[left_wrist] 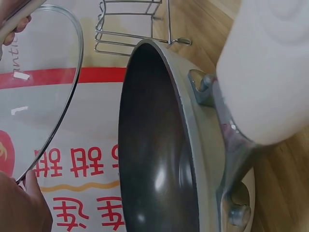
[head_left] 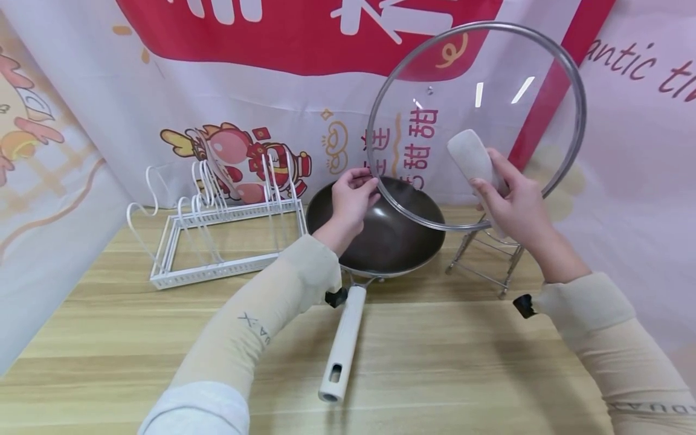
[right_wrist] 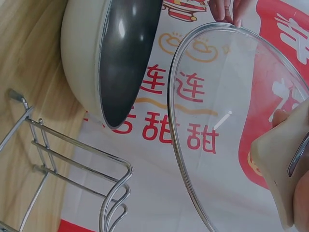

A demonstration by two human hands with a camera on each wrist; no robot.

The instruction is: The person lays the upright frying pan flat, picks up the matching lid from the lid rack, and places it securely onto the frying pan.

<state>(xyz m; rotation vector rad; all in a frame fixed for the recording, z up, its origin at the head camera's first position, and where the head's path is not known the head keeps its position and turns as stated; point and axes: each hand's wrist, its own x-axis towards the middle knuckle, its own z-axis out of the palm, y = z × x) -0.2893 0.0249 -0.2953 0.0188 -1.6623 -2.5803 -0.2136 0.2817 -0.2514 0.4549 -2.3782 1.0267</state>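
Observation:
A round glass lid (head_left: 489, 109) with a metal rim is held up, tilted, above the back right of a deep frying pan (head_left: 391, 241). My right hand (head_left: 519, 205) grips the lid's pale handle (head_left: 470, 154). At the lid's left edge, my left hand (head_left: 352, 199) pinches the rim between thumb and fingers, as the left wrist view also shows. The pan is dark inside and cream outside, and it stands uncovered on the table. Its long cream handle (head_left: 345, 350) points toward me.
Left of the pan stands a white wire rack (head_left: 228, 263) with upright loops. A small silver wire stand (head_left: 486, 275) is to the right, beneath the lid. Printed cloth (head_left: 304, 96) hangs behind the wooden table (head_left: 435, 362).

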